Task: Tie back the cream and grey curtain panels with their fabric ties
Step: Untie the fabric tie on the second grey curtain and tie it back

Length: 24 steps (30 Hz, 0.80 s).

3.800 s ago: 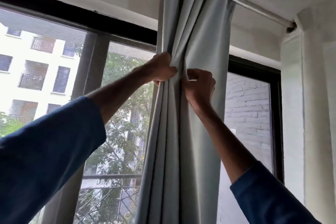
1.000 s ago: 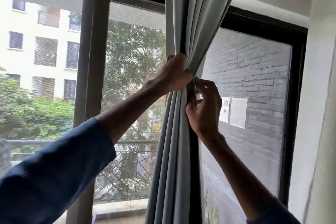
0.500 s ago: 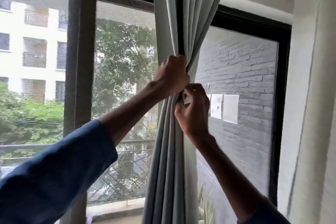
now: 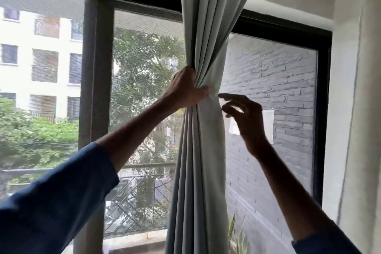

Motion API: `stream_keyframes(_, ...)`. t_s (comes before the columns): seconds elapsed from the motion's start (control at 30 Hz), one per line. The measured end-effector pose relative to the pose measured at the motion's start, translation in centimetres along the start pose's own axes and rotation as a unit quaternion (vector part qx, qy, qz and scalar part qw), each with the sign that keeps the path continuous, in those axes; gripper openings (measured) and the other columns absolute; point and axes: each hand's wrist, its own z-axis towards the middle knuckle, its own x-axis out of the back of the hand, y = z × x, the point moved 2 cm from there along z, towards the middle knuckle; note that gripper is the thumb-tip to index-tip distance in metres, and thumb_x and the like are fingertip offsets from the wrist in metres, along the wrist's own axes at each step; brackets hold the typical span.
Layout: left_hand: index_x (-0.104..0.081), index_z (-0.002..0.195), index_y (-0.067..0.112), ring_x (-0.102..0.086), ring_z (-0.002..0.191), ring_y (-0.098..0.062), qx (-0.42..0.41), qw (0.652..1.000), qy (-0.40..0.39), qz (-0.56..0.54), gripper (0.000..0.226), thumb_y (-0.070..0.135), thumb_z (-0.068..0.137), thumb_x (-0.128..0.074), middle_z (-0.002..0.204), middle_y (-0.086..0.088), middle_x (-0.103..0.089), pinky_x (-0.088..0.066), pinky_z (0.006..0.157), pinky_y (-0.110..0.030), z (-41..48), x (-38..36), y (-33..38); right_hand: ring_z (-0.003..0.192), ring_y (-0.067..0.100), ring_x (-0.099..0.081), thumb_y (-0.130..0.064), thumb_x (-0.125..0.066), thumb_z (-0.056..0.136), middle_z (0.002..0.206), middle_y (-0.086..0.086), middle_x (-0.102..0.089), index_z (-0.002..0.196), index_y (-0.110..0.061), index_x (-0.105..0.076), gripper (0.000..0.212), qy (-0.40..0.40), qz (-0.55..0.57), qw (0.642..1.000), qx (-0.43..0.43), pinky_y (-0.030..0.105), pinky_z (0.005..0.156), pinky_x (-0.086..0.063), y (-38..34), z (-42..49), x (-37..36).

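Note:
The grey curtain panel (image 4: pixel 206 161) hangs in front of the window, bunched into folds at mid-height. My left hand (image 4: pixel 185 88) grips the bunched folds from the left, its thumb across the front. Just right of the curtain, my right hand (image 4: pixel 244 113) hovers with fingers loosely spread and blurred, not touching the fabric. A cream panel (image 4: pixel 362 109) hangs along the right edge. I cannot make out any fabric tie.
The black window frame (image 4: pixel 97 88) stands to the left, with trees and a building outside. Through the right pane I see a grey brick wall (image 4: pixel 288 80) with paper sheets (image 4: pixel 268 126) on it. A plant (image 4: pixel 237 237) shows at the bottom.
My right hand has let go of the curtain and moved away to the right. My left hand keeps its grip on the bunched folds. The view has shifted slightly.

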Motion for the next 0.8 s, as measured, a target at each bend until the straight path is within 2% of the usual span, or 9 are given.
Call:
stream_keyframes(0.07,-0.038,0.103,0.012,-0.035,0.076,-0.008,0.001,0.999,-0.019,-0.044,0.050,0.036,0.085,-0.078,0.083,0.008,-0.033,-0.035,0.056,-0.023,0.0,0.1,0.3,0.108,0.018,-0.069,-0.019,-0.074,0.084,0.119,0.001,-0.073,0.126,-0.010,-0.068,0.043,-0.014,0.068,0.994,-0.090,0.037,0.093,-0.053,0.9,0.9,0.5)
stream_keyframes(0.13,-0.043,0.109,0.009,-0.048,0.086,-0.010,0.015,0.993,-0.060,-0.106,0.052,0.034,0.083,-0.080,0.095,0.001,-0.047,-0.051,0.066,-0.025,-0.1,0.5,0.3,0.118,0.018,-0.066,-0.026,-0.063,0.093,0.125,0.004,-0.071,0.133,-0.011,-0.063,0.043,-0.105,0.174,0.960,-0.194,0.039,0.101,-0.049,1.4,1.3,-0.4)
stream_keyframes(0.23,-0.057,0.120,0.008,-0.068,0.102,-0.023,0.042,0.978,-0.089,-0.181,0.077,0.050,0.065,-0.088,0.115,-0.008,-0.065,-0.063,0.078,-0.042,-0.2,1.2,-0.2,0.104,0.019,-0.072,-0.037,-0.054,0.094,0.114,0.006,-0.075,0.122,-0.014,-0.073,0.041,-0.156,0.294,0.893,-0.303,0.034,0.090,-0.058,1.5,0.8,-1.8)
stream_keyframes(0.3,-0.060,0.122,0.010,-0.070,0.103,-0.026,0.055,0.971,-0.094,-0.214,0.089,0.058,0.053,-0.091,0.117,-0.009,-0.068,-0.063,0.080,-0.044,0.0,1.2,-1.2,0.098,0.017,-0.074,-0.045,-0.052,0.091,0.108,0.005,-0.077,0.110,-0.017,-0.079,0.044,-0.162,0.313,0.882,-0.313,0.031,0.083,-0.060,1.9,0.4,-2.6)
stream_keyframes(0.4,-0.056,0.120,0.010,-0.067,0.105,-0.022,0.054,0.972,-0.089,-0.208,0.081,0.053,0.061,-0.091,0.118,-0.006,-0.066,-0.061,0.084,-0.044,-0.6,2.3,-1.0,0.102,0.019,-0.073,-0.050,-0.052,0.092,0.113,0.008,-0.075,0.111,-0.016,-0.078,0.047,-0.159,0.299,0.887,-0.312,0.033,0.087,-0.058,2.5,0.0,-3.3)
stream_keyframes(0.53,-0.049,0.116,0.005,-0.055,0.103,-0.027,0.018,0.998,-0.035,-0.049,0.049,0.032,0.087,-0.076,0.106,-0.007,-0.053,-0.052,0.084,-0.041,-0.9,2.2,-1.0,0.114,0.032,-0.067,-0.041,-0.072,0.089,0.124,0.018,-0.070,0.123,-0.008,-0.071,0.047,-0.129,0.197,0.934,-0.267,0.048,0.104,-0.049,3.5,0.7,-2.4)
stream_keyframes(0.63,-0.048,0.106,0.010,-0.045,0.093,-0.021,0.000,0.999,-0.003,0.044,0.037,0.035,0.091,-0.070,0.095,-0.005,-0.047,-0.037,0.070,-0.032,-1.4,1.7,-0.8,0.091,0.025,-0.071,-0.027,-0.080,0.083,0.104,0.013,-0.076,0.109,-0.006,-0.076,0.033,-0.057,0.101,0.968,-0.222,0.043,0.087,-0.053,2.9,0.9,-0.9)
stream_keyframes(0.7,-0.049,0.118,0.007,-0.044,0.104,-0.023,0.006,0.997,-0.003,0.079,0.043,0.037,0.093,-0.067,0.111,-0.011,-0.050,-0.039,0.078,-0.035,-1.6,0.9,-0.9,0.081,0.024,-0.071,-0.027,-0.086,0.078,0.096,0.013,-0.077,0.099,-0.006,-0.078,0.031,-0.031,0.043,0.980,-0.190,0.045,0.080,-0.056,2.1,0.8,0.0)
stream_keyframes(0.8,-0.047,0.125,0.010,-0.047,0.121,-0.034,0.015,0.993,0.026,0.111,0.046,0.039,0.093,-0.064,0.127,-0.018,-0.051,-0.042,0.093,-0.045,-2.8,-0.4,-0.3,0.081,0.022,-0.075,-0.034,-0.090,0.073,0.088,0.009,-0.079,0.092,-0.009,-0.078,0.033,0.005,-0.039,0.987,-0.153,0.052,0.080,-0.062,0.8,0.1,0.3)
